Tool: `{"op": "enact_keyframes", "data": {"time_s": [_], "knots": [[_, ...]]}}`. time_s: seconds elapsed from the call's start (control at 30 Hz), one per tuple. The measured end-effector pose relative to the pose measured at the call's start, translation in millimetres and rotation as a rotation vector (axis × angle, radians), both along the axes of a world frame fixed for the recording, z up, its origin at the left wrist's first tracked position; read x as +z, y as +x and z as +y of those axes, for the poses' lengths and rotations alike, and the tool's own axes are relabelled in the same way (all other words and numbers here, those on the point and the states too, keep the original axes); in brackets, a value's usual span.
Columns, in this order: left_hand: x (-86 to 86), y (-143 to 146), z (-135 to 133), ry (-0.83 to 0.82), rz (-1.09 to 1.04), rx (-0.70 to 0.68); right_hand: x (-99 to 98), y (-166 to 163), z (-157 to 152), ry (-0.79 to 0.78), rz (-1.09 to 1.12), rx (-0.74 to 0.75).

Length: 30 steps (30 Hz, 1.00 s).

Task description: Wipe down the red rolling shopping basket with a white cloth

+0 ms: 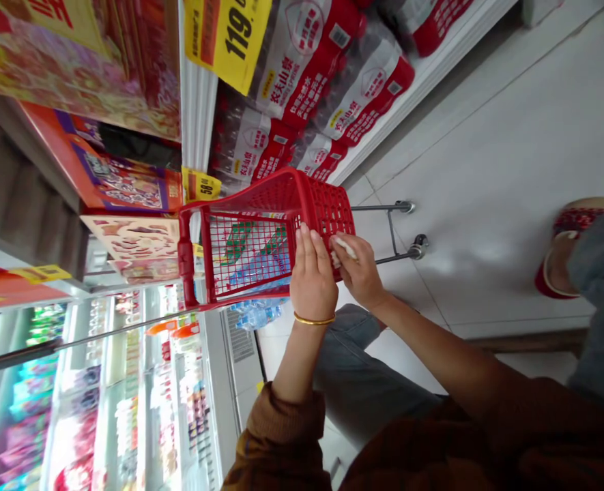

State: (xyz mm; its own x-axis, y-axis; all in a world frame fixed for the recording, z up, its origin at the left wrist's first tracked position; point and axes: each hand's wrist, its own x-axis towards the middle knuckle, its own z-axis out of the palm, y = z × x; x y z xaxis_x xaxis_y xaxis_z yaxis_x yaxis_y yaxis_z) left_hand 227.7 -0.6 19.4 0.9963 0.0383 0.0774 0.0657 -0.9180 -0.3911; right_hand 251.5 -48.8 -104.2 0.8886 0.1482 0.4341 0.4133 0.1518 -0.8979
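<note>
The view is turned sideways, with the floor at the right. A red plastic shopping basket (332, 204) on a wheeled metal frame is in front of me. My left hand (313, 283), wearing a gold bangle (314, 320), rests with fingers outstretched on the basket's near rim. Beside it, my right hand (360, 269) pinches a crumpled white wad (347, 249), perhaps tissue or cloth, against the basket's latticed side. Its exact material cannot be made out. Through the lattice show blue and green packs, which appear to be behind the basket.
Red-labelled water bottle packs (291, 75) fill a white shelf (435, 75) close to the basket. Boxes (127, 181) stand farther up. A metal rod (127, 327) extends left from the basket. Lit shelves (127, 395) hold packaged goods. A red shoe (552, 276) stands on the tiles.
</note>
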Motion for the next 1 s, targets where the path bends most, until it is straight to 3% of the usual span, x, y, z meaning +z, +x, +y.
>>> {"op": "enact_keyframes", "data": {"time_s": [0.17,0.4,0.63,0.77,1.0], "knots": [[-4.2,-0.3,-6.0,0.035,-0.034,0.066,-17.0,-4.1,-0.5,-0.042,0.046,0.004],[-5.3,-8.0,-1.4,0.009,-0.082,-0.081,-30.0,-10.0,2.9,-0.038,0.12,0.026],[-8.4,-12.5,2.1,-0.071,-0.151,-0.08,-45.5,-16.9,7.7,-0.027,0.312,0.016],[-9.5,-13.1,1.5,-0.086,-0.181,-0.068,-30.4,-14.0,5.5,-0.001,0.293,0.007],[-11.0,-13.3,0.0,-0.145,-0.242,-0.046,30.1,0.8,-3.6,0.112,0.102,0.08]]}}
